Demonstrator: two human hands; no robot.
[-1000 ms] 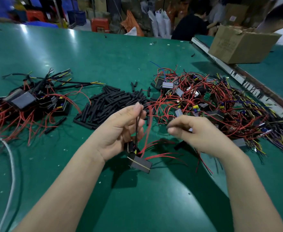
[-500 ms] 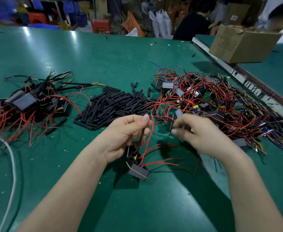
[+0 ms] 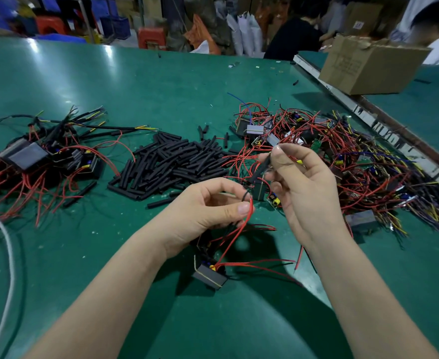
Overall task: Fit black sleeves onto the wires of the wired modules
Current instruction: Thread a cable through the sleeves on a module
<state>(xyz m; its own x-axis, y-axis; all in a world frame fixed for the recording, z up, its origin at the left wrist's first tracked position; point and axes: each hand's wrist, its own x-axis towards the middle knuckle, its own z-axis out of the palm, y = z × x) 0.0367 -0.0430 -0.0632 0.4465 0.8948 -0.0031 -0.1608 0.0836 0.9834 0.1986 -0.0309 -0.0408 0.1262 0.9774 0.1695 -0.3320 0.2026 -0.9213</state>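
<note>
Our left hand (image 3: 208, 206) pinched a red wire (image 3: 235, 235) between thumb and forefinger; the fingers hid where it ended. That wire ran down to a module (image 3: 209, 275) lying on the table (image 3: 161, 81) under our wrist. Our right hand (image 3: 298, 187), raised just beside it, gripped a black sleeve (image 3: 261, 168) at thumb and fingertips, its lower end hard to trace against a dark module behind. Loose sleeves (image 3: 171, 161) lay heaped beyond.

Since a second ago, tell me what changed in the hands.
The right hand rose from a closed, low position and now pinches a black sleeve. The left hand kept its hold on the red wire; the module stays hanging below it.
</note>
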